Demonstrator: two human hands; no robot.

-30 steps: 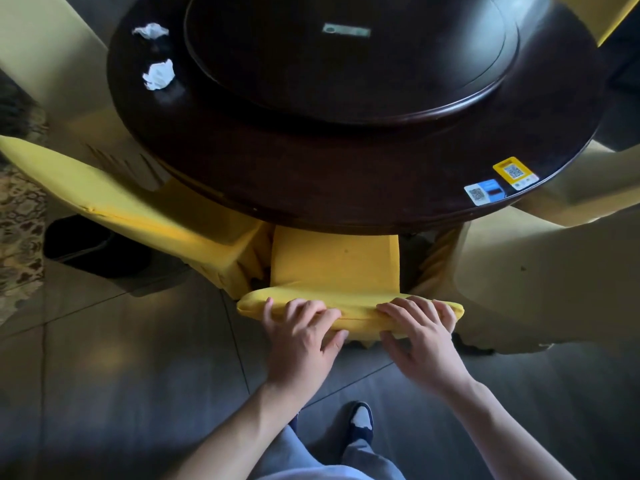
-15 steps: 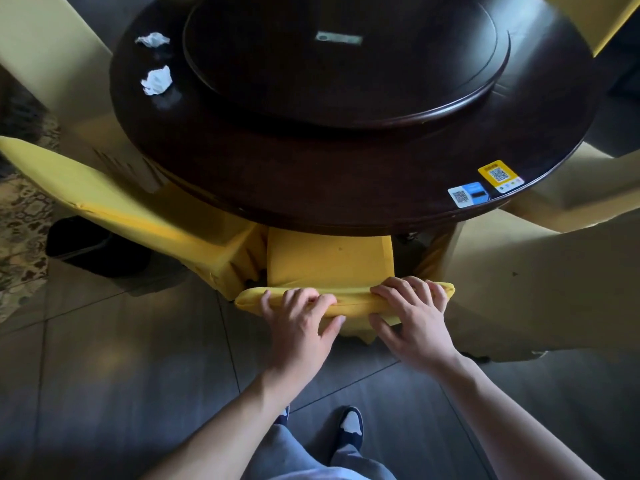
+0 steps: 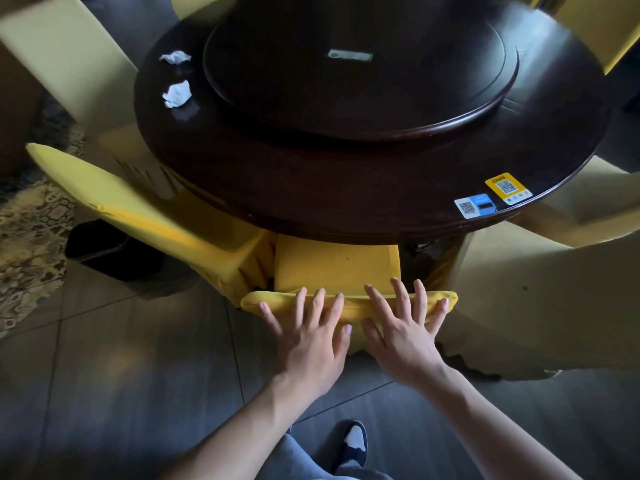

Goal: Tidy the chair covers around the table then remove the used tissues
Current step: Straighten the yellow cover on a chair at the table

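Pressing with fingers spread flat, gripping nothing, both hands, left hand (image 3: pixel 311 341) and right hand (image 3: pixel 403 341), smooth the yellow chair cover (image 3: pixel 337 268) at lower centre.

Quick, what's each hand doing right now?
Left hand: open, fingers spread over the yellow chair cover.
Right hand: open, fingers spread over the same cover.

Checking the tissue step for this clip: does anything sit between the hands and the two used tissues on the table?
Nothing sits on the bare table top between them. The left hand and right hand lie spread on the yellow chair cover at the near edge; the used tissues lie at the far left, beside the turntable.
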